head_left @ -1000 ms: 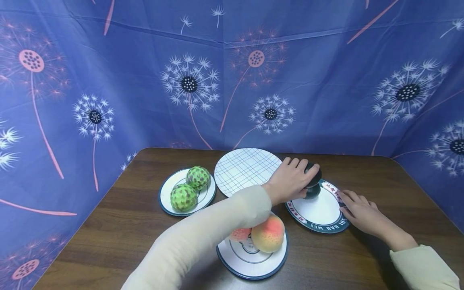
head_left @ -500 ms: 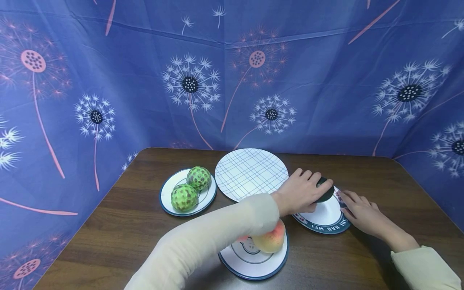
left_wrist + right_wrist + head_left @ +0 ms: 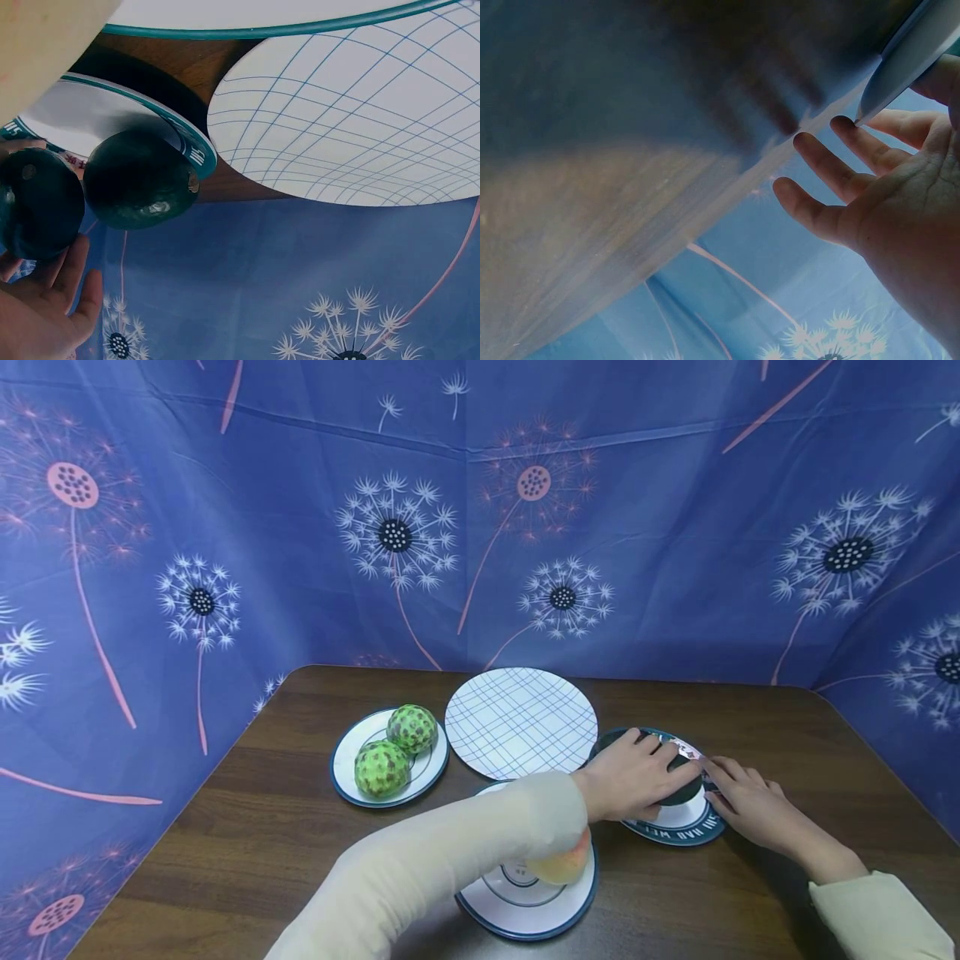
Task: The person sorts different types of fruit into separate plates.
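Note:
My left hand [image 3: 633, 777] reaches across to the plate with a dark green rim [image 3: 686, 835] and grips a dark green avocado [image 3: 686, 789] from above. Beside it lies a second avocado [image 3: 606, 742], partly covered by the same hand. In the left wrist view, the fingers [image 3: 71, 274] curl against the gripped avocado [image 3: 37, 202], while the other avocado [image 3: 139, 180] stands clear of them. Along the plate's right edge my right hand [image 3: 757, 806] rests with its fingers extended; the right wrist view has its fingertips right at the rim [image 3: 907, 64].
A blue-checked plate [image 3: 517, 722] lies at the back middle. To its left, a smaller plate [image 3: 348, 781] bears two green bumpy fruits [image 3: 382, 768]. A front plate [image 3: 517, 918] carries a peach [image 3: 562, 864], partly behind my left sleeve [image 3: 465, 835]. A flowered blue cloth [image 3: 300, 485] hangs behind.
My left hand has moved right and down onto the green-rimmed plate with the avocado. The second avocado now shows left of the hand. The right hand has stayed at the rim.

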